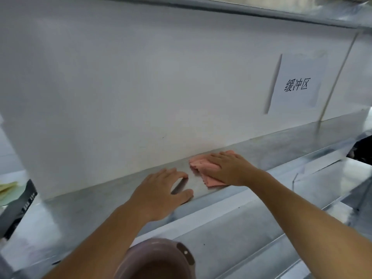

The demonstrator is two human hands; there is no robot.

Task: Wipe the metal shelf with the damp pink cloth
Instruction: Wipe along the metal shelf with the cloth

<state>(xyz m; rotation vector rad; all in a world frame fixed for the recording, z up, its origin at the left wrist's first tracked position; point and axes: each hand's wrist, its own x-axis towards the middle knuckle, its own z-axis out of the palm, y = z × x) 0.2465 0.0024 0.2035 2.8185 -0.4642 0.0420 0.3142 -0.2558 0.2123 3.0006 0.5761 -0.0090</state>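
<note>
The right hand [231,169] is lying flat and spread on the pink cloth [203,167], pressing it onto the metal shelf [112,198] rather than gripping it; the fingers are reaching toward the shelf's back edge, where it is meeting the white wall [120,87]. The cloth is sitting crumpled, one corner poking out beyond the fingertips and another running toward the shelf's front edge. The left hand [163,193] is resting open just beside the cloth, palm down, fingers on the shelf top and thumb lying along the front edge, holding nothing.

The shelf is showing as a narrow, dull grey steel ledge running across the wall and reflecting the hand faintly. Below its front edge, more sheet-metal surfaces are stepping down toward the camera. Another metal shelf [261,11] is crossing the top of the view. A white paper sign [298,83] with black characters is hanging on the wall toward the right end. A mauve bowl-like object [161,258], blurred, is sitting at the bottom edge between the forearms. A dark object [18,208] is standing at the shelf's left end.
</note>
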